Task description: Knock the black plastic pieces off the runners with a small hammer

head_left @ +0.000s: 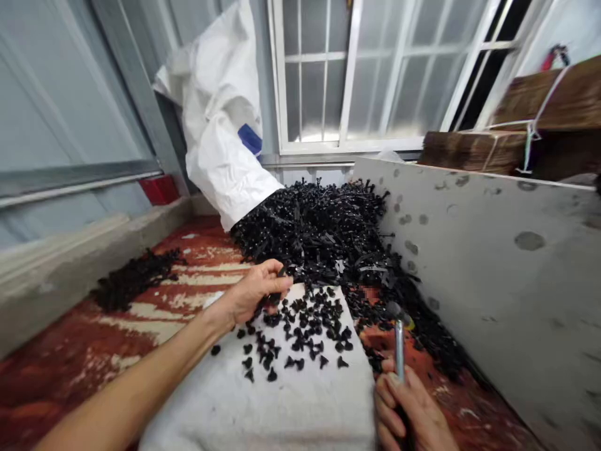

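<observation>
Black piece (280,274) caught in the left hand (256,294), fingers and thumb curled together around it, part of the piece hidden by the fingers. Just off the fingertips, at about 4 o'clock from the hand, loose black parts (300,332) scattered singly across a white pad (263,413), all far closer to the left hand than to the right. At 12 o'clock, against the far edge of the pad, a main pile (310,232) of the same black parts, heaped at the mouth of a white sack (220,125). At 3 o'clock across the pad, the right hand (406,407) clamped around the steel shaft of a hammer (399,344), long axis nearly upright, dark head at 12 o'clock from the fist, just beside the right edge of the pad. Farther out at 3 o'clock, a grey board (493,282) pitted with dark marks, along the edge of a red-painted floor (89,357). At 9 o'clock, a smaller dark heap (134,279) on that floor, beside a concrete ledge (70,263). Well beyond, at 1 o'clock, a barred window (357,75).
</observation>
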`<state>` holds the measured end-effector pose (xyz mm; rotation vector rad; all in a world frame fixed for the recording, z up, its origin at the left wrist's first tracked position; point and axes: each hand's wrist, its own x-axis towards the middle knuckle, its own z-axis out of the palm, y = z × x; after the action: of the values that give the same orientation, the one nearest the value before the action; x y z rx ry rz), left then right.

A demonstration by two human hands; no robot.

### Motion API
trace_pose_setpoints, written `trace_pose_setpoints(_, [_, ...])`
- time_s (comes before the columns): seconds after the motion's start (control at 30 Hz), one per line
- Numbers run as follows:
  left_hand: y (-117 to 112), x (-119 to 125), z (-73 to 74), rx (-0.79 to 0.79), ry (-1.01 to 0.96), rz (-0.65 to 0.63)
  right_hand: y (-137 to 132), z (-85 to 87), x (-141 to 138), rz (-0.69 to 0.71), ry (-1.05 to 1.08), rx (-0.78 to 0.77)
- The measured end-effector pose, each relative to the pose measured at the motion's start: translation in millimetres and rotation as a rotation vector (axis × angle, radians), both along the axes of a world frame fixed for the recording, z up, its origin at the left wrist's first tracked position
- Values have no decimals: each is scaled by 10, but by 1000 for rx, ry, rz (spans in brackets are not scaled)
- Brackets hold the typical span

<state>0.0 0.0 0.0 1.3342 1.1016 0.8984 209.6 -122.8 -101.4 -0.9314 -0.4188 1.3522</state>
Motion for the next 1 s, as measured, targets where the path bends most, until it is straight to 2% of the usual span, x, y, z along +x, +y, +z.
trace_pose_setpoints(0.13, [-708,82,-263,-137,-41,-23,-254,173,-150,50,-174,15])
trace_pose_setpoints(0.27, [-1111,163,-446,-264,-129,-26,-300,210,-393,257,-342,131])
trace_pose_setpoints(0.37, [-1250,173,-571,-286,-227,3,-317,148,-545,347,-446,202])
trace_pose_setpoints(0.47, [-1341,134,-668,-282,-339,42,-363,75,-618,342,-573,236])
trace_pose_setpoints(0.57, [-1438,33,-721,-212,-377,120,-392,37,-625,337,-663,207])
trace_pose_setpoints(0.73, [-1592,-282,-724,-29,-337,134,-405,94,-610,366,-565,98])
trace_pose_setpoints(0.8, [-1613,-390,-700,-71,-353,182,-429,130,-617,394,-529,91])
trace_pose_setpoints(0.9, [-1624,-465,-651,-233,-353,324,-483,145,-637,359,-587,162])
trace_pose_setpoints(1.0, [-1699,-468,-636,-410,-480,377,-532,106,-661,315,-672,254])
